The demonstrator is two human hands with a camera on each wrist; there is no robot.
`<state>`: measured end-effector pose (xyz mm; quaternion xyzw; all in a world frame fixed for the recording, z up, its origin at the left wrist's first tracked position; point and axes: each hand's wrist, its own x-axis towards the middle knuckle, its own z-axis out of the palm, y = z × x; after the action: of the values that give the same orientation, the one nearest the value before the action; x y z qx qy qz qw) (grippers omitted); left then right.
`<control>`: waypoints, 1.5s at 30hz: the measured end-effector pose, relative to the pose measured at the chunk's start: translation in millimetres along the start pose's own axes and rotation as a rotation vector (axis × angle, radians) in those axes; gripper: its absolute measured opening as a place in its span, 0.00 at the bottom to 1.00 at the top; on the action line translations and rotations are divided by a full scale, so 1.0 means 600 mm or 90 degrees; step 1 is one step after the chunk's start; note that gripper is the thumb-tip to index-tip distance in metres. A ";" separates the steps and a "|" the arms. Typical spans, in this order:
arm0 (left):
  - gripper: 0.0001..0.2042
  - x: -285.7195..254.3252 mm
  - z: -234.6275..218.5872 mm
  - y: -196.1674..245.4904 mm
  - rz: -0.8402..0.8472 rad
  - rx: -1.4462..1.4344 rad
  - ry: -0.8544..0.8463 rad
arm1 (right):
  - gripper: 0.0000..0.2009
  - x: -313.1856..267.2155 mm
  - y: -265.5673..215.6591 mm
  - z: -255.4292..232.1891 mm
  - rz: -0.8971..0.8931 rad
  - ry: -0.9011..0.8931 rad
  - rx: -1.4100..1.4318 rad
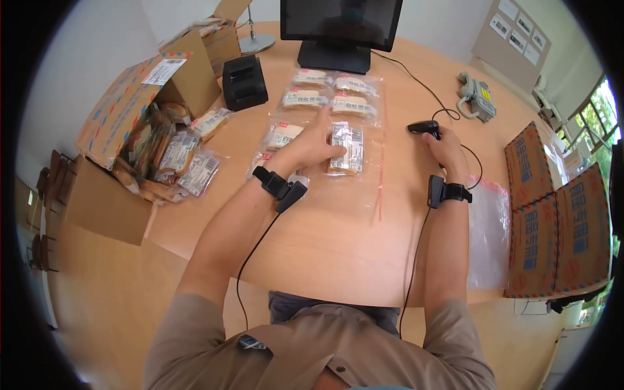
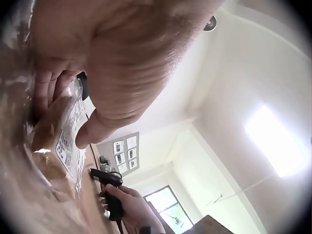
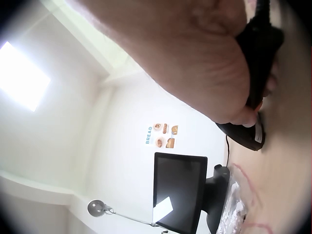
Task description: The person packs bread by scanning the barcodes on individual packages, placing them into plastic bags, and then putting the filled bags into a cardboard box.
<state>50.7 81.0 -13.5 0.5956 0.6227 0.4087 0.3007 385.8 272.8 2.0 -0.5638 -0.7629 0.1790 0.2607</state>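
My left hand [image 1: 302, 148] holds a bread packet [image 1: 355, 155] in clear wrap, its white printed label facing up. The left wrist view shows the thumb on the label [image 2: 66, 151] and the other fingers around the far side. Several similar packets, such as this white-labelled one [image 1: 303, 99], lie in rows beyond and to the left of it. Clear plastic with pink edge lines [image 1: 364, 198] spreads around them. On the right, my right hand [image 1: 447, 153] grips a black barcode scanner [image 1: 422, 126] by its handle; its head points left, toward the packets.
An open carton [image 1: 123, 107] full of bread packets stands at the left. A black receipt printer [image 1: 244, 84] and a monitor [image 1: 338, 26] are at the back, a desk phone [image 1: 478, 97] at back right. Cardboard boxes [image 1: 559, 227] and clear bags [image 1: 487, 240] lie right. The scanner's cable [image 1: 416, 80] crosses the table.
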 end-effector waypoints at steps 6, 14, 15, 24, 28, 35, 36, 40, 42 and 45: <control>0.51 0.006 0.003 -0.009 0.106 0.128 0.049 | 0.18 -0.007 -0.037 -0.024 0.040 -0.087 0.153; 0.38 -0.005 -0.026 0.000 0.009 0.030 -0.046 | 0.12 -0.086 -0.207 -0.039 -0.047 -0.431 0.212; 0.38 -0.004 -0.025 -0.005 0.007 0.030 -0.047 | 0.12 -0.086 -0.210 -0.027 -0.070 -0.451 0.158; 0.38 0.000 -0.028 -0.013 0.005 0.033 -0.065 | 0.13 -0.107 -0.242 -0.024 -0.029 -0.358 0.053; 0.38 0.003 -0.028 -0.016 0.001 0.038 -0.070 | 0.14 -0.102 -0.233 -0.014 -0.036 -0.354 0.061; 0.39 0.004 -0.027 -0.021 0.000 0.000 -0.062 | 0.16 -0.055 -0.161 -0.007 -0.030 -0.236 0.121; 0.39 0.003 -0.027 -0.020 0.002 -0.001 -0.059 | 0.18 -0.043 -0.141 -0.006 -0.024 -0.185 0.124; 0.40 0.001 -0.028 -0.005 -0.036 -0.061 -0.029 | 0.24 -0.004 -0.068 -0.002 0.014 -0.089 -0.028; 0.41 -0.001 -0.032 0.005 -0.049 -0.096 -0.027 | 0.24 0.006 -0.033 0.011 0.022 -0.075 -0.035; 0.37 0.000 -0.044 0.021 -0.069 -0.187 -0.047 | 0.25 0.013 0.000 0.029 0.052 -0.059 -0.031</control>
<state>34.2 76.4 10.5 0.5251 0.5760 0.4568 0.4289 373.5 280.6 -10.4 -0.5919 -0.7546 0.1969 0.2037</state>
